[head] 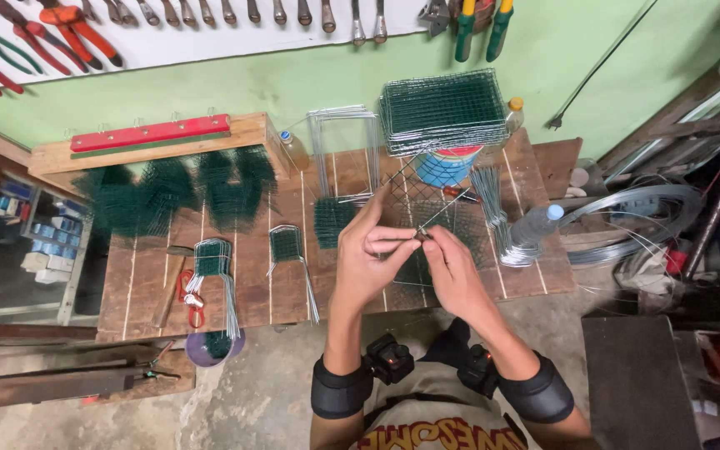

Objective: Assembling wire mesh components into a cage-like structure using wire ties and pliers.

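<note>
Head view: over the wooden worktop (pixel 252 275), the left hand (pixel 368 258) and right hand (pixel 452 271) pinch a green wire mesh panel (pixel 414 212) and a thin wire (pixel 443 212) between fingertips. The wire's long axis runs toward 1 o'clock. At 12 o'clock, stacked mesh panels (pixel 443 108) top a blue-and-red can (pixel 446 164).

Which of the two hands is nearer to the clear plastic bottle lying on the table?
Right. The right hand is just left of the clear plastic bottle; the left hand lies farther left, beyond the right hand.
</note>
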